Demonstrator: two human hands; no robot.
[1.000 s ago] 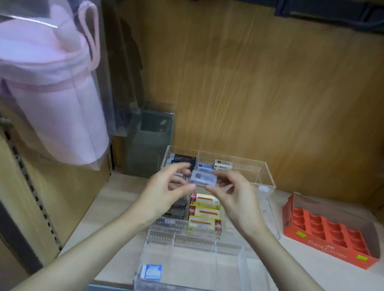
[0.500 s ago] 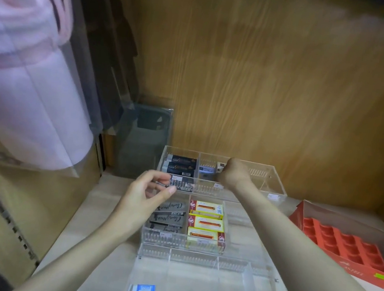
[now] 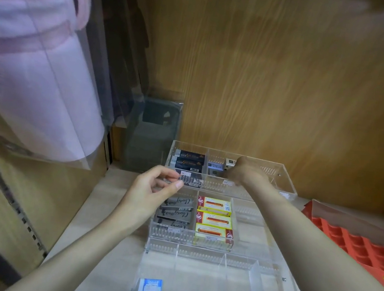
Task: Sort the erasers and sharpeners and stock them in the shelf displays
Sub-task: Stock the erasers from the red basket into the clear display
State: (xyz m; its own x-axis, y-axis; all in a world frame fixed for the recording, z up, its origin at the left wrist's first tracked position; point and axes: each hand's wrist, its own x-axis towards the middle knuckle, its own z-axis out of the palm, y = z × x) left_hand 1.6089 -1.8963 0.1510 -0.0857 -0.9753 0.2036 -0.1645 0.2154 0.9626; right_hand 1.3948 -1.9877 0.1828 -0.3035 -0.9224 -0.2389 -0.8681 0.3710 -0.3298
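Three clear acrylic display trays stand in a row on the shelf. My right hand [image 3: 243, 173] reaches into the middle compartment of the back tray [image 3: 287, 182], fingers curled down beside small grey and white eraser boxes [image 3: 216, 167]; its fingertips are hidden. Black boxes [image 3: 189, 159] fill that tray's left compartment. My left hand [image 3: 153, 189] hovers over the left side of the middle tray [image 3: 246, 247], fingers loosely curled and holding nothing. That tray holds grey boxes [image 3: 177, 213] and yellow-red boxes [image 3: 214, 220]. One blue eraser [image 3: 150, 288] lies in the front tray [image 3: 193, 275].
An orange moulded tray [image 3: 356, 245] sits on the shelf at the right. A pink bag in clear plastic [image 3: 36, 76] hangs at the upper left. A dark packet [image 3: 153, 135] leans against the wooden back wall behind the trays.
A second ago both hands held a small grey box above the middle tray. My right hand has carried it into the back tray; my left hand let go and stayed.
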